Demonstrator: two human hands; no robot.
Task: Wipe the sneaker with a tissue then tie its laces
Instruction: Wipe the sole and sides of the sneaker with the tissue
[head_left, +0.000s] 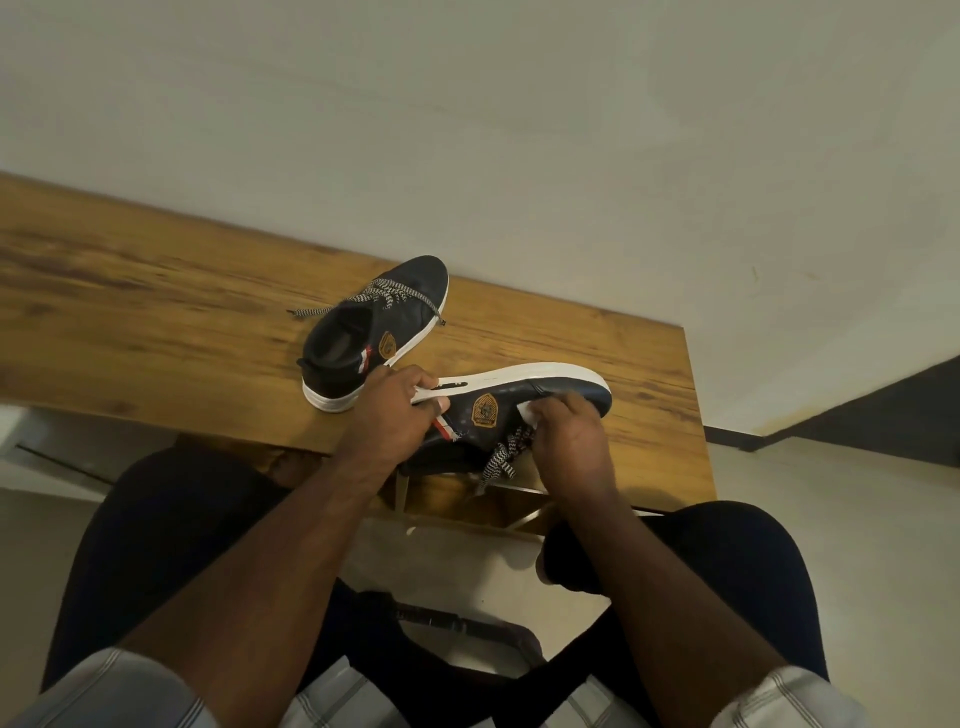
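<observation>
A dark navy sneaker (524, 402) with a white sole and an orange badge lies tipped on its side at the near edge of the wooden table (156, 312), sole facing away from me. My left hand (392, 410) grips its heel end, fingers curled over the sole. My right hand (566, 441) holds a white tissue (529, 413) pressed against the sneaker's side near the toe; most of the tissue is hidden under my fingers. The black-and-white laces (501, 460) hang loose and untied below the sneaker.
A second matching sneaker (371, 332) stands upright on the table just behind, its laces untied too. A pale wall rises beyond the table. My knees in dark trousers sit under the table's near edge, with floor at both sides.
</observation>
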